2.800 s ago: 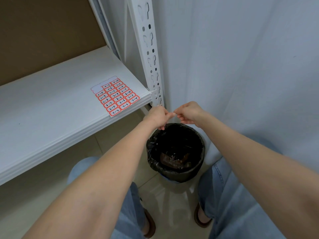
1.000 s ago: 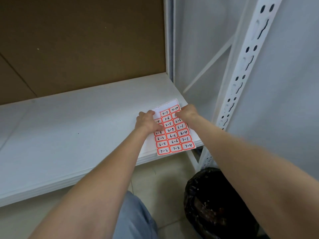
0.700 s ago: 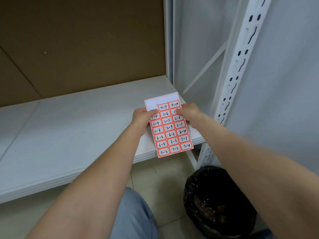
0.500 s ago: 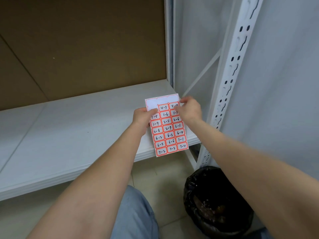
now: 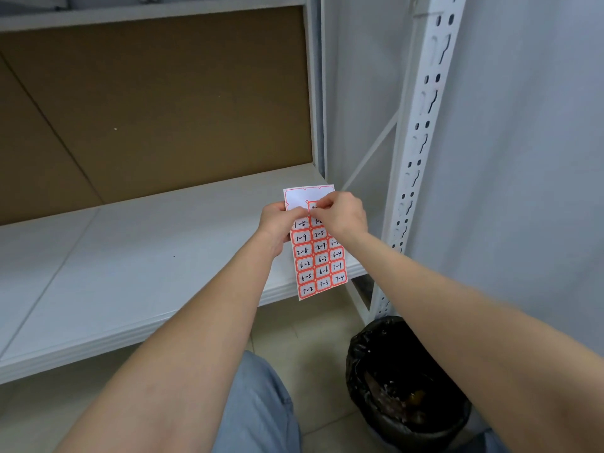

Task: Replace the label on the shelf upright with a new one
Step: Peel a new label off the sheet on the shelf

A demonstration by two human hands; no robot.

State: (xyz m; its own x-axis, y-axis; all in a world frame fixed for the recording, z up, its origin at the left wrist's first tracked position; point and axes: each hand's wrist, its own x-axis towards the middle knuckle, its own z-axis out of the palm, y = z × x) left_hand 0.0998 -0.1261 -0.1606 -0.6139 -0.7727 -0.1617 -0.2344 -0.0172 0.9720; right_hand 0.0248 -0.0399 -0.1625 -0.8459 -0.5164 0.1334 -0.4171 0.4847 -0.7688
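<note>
Label sheet (image 5: 318,256), red-bordered, held upright above the white shelf (image 5: 130,256) edge: left hand (image 5: 279,223) clamped on its left side, right hand (image 5: 343,214) pinching a top-row label, beside the shelf upright (image 5: 421,125).

Soft, even indoor light with faint shadows; the picture is sharp, and the white upright (image 5: 421,132) bows from wide-angle distortion.

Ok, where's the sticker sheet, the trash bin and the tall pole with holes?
sticker sheet (image 5: 322,266), head view, on a middle row of its red-bordered labels.
trash bin (image 5: 408,429), head view, on the near rim of its black bag.
shelf upright (image 5: 421,125), head view, on its white perforated face.
</note>
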